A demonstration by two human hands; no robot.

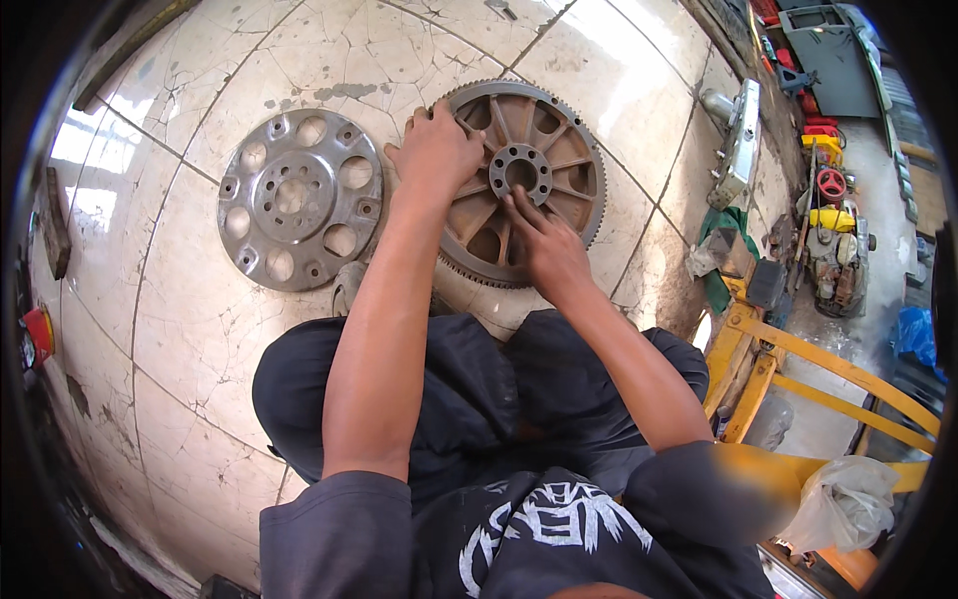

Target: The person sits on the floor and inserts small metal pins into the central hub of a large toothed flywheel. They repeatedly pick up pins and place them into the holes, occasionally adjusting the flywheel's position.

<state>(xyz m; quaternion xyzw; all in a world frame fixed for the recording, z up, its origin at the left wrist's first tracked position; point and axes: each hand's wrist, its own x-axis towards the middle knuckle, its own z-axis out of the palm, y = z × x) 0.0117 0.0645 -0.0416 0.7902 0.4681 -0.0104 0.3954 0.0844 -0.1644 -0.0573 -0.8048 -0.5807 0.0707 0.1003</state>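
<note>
A rust-brown flywheel (571, 190) with a toothed rim, spokes and a bolt-holed hub lies on the tiled floor in front of me. My left hand (439, 150) grips its left rim, fingers over the edge and thumb toward the spokes. Two outstretched fingers of my right hand (554, 255) touch the lower edge of the hub, beside its centre hole; the other fingers are partly hidden. Left of the flywheel, a flat grey steel disc (327, 200) with large round holes lies on the floor, apart from both hands.
Yellow metal framework (788, 344) stands at the right, with a clear plastic bag (843, 504) near it. A silver metal part (736, 145) lies at the upper right; beyond it is a yellow-and-red machine (833, 225). A dark wooden piece (57, 225) lies far left.
</note>
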